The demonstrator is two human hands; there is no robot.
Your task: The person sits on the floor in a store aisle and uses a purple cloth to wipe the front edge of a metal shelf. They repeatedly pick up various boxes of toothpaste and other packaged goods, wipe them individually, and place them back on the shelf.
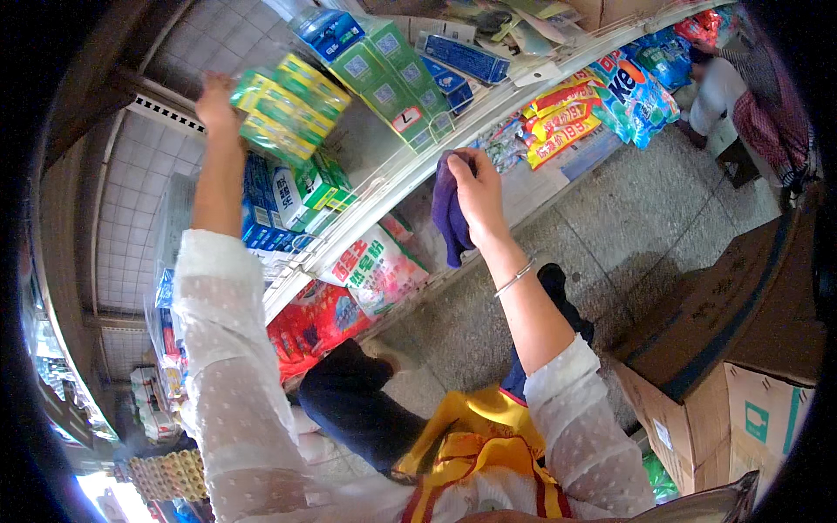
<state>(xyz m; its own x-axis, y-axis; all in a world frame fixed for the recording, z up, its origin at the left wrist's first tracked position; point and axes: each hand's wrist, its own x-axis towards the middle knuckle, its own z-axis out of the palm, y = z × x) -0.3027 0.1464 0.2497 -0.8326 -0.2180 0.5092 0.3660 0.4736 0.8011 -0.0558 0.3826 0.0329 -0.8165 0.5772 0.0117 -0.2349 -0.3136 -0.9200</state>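
Note:
My left hand (219,101) is raised at the back of a shelf, its fingers at the edge of a plastic-wrapped pack of green and yellow boxes (294,108). Both hand and pack are blurred, and the pack hangs tilted above the shelf. A purple cloth (450,216) is pinched in my right hand (480,193), in front of the white shelf edge (386,196). Blue toothpaste-like boxes (261,209) and green and white boxes (310,189) stand below the pack. To its right are stacked green boxes (386,72) with printed codes.
Bagged laundry products (379,268) and red bags (320,320) fill the lower level. A detergent bag (634,98) lies farther right. Another person (719,98) crouches at the upper right. Cardboard boxes (706,412) stand on the tiled floor (575,242). Egg trays (167,474) are lower left.

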